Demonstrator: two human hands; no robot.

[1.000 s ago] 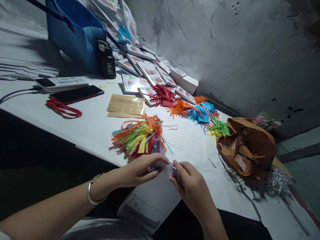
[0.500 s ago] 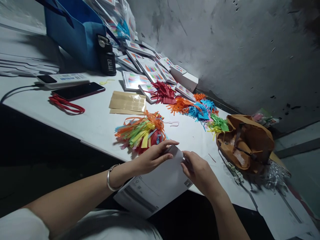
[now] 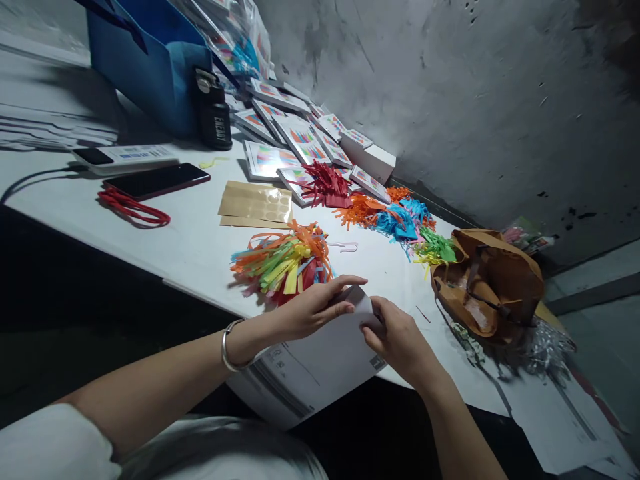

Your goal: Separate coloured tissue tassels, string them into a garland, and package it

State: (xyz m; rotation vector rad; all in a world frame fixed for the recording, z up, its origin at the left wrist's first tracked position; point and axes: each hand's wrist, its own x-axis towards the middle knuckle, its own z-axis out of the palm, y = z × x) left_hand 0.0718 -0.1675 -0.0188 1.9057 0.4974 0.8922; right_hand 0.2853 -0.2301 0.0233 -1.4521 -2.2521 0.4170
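Observation:
A white printed card sheet [image 3: 325, 360] leans over the table's front edge toward my lap, with grey lines and small symbols on its lower part. My left hand [image 3: 313, 308] lies over its top left edge, thumb on the near face and fingers stretched behind. At the upper right corner, my right hand [image 3: 400, 337] has its fingers closed round the edge, thumb in front. The sheet's top bends up between the two hands. Just behind my left hand lies a multicoloured tissue-paper tassel bunch [image 3: 285, 260]. A thin white loop of cord [image 3: 345, 247] is beside it.
Brown sticker sheets [image 3: 255, 203], a phone [image 3: 157, 181] and a red cord [image 3: 133, 207] lie at left. Behind are a black bottle [image 3: 214, 117], a blue bag [image 3: 145, 73] and several printed boxes [image 3: 305, 137]. Coloured tassels [image 3: 400, 220] and a brown bag [image 3: 493, 287] stand right.
Both hands have shifted slightly to the right with the sheet's top edge. The right fingers have closed further round the corner. Things on the table stay put.

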